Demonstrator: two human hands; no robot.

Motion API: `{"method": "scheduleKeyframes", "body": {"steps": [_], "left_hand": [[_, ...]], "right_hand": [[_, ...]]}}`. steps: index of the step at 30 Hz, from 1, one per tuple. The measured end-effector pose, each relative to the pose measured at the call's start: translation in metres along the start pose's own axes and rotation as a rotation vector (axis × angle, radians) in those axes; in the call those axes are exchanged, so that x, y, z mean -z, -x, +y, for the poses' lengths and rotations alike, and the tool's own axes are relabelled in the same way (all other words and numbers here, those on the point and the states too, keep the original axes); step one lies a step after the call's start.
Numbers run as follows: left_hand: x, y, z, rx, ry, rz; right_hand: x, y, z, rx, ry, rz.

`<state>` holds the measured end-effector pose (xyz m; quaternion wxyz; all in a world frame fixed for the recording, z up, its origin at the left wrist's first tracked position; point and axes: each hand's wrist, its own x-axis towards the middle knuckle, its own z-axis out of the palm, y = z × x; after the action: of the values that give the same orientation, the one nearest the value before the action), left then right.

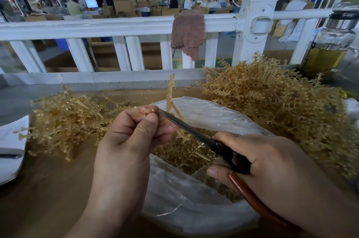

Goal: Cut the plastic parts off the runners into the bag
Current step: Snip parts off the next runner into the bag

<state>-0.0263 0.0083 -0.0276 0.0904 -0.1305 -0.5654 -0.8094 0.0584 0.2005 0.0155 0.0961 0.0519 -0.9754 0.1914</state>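
My left hand (134,136) pinches a thin tan plastic runner (171,92) that stands upright over the clear plastic bag (209,113). My right hand (262,162) grips dark scissors (196,133) with a brown handle; their blade tip lies against the runner at my left fingertips. Small tan cut parts (186,158) fill the bag's open mouth below the scissors. Whether the blades are parted is hard to tell.
A large heap of tan runners (272,102) sits to the right, a smaller heap (66,119) to the left on the brown table. White fence rail (97,28) with a hanging brown cloth (187,34) behind. Glass jar (330,47) far right, papers (9,146) far left.
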Motion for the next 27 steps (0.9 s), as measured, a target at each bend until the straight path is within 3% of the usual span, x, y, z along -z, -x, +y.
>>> {"method": "scheduleKeyframes", "body": {"steps": [6,18,27], "left_hand": [[0.005,-0.003,0.007,-0.059,-0.01,-0.013],[0.009,-0.005,0.009,0.008,0.05,-0.075],[0.014,-0.007,0.014,-0.063,-0.087,-0.117]], "right_hand": [[0.0,-0.001,0.0,-0.016,-0.067,-0.021],[0.004,0.0,0.006,0.017,-0.087,-0.061],[0.01,0.002,0.005,0.041,-0.082,-0.074]]}}
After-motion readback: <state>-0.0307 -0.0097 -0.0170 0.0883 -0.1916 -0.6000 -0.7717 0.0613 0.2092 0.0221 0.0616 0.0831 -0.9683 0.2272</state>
